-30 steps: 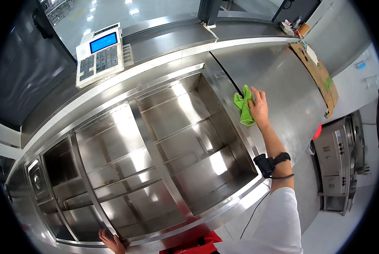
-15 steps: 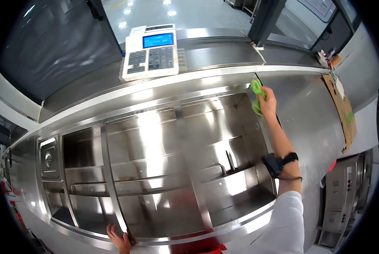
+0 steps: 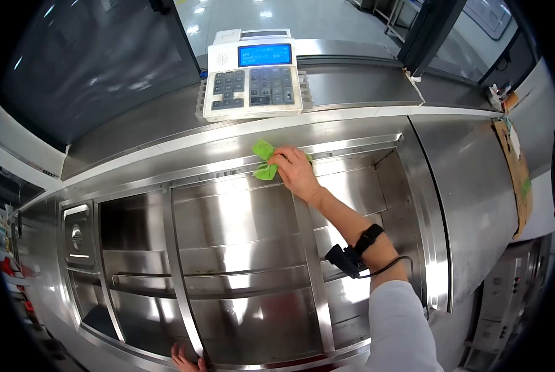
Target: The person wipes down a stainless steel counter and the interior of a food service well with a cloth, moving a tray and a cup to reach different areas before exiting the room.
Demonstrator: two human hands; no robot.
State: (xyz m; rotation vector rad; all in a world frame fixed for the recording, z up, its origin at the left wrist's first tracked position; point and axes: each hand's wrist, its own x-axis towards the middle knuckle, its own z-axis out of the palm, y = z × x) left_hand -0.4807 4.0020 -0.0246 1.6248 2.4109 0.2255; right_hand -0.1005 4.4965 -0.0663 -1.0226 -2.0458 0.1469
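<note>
My right hand (image 3: 296,172) grips a crumpled green cloth (image 3: 264,172) at the back rim of the stainless steel counter (image 3: 346,137), above the top of a divider bar. Part of the cloth is hidden behind my fingers. A dark device (image 3: 346,259) is strapped to my right forearm. Down at the front edge, my left hand (image 3: 187,361) rests with its fingers apart near the lower end of another divider (image 3: 187,304); it holds nothing that I can see, and its lower part is cut off by the frame.
Divided wells (image 3: 240,217) fill the counter, with a metal lid (image 3: 77,239) over one at the left. A keypad terminal with a blue screen (image 3: 253,77) stands on the ledge behind. Cardboard (image 3: 514,177) lies along the right side, above a steel appliance (image 3: 497,297).
My right hand has carried the green cloth leftward along the back rim, from the right corner to the middle. The camera view has shifted slightly; my left hand stays at the front edge.
</note>
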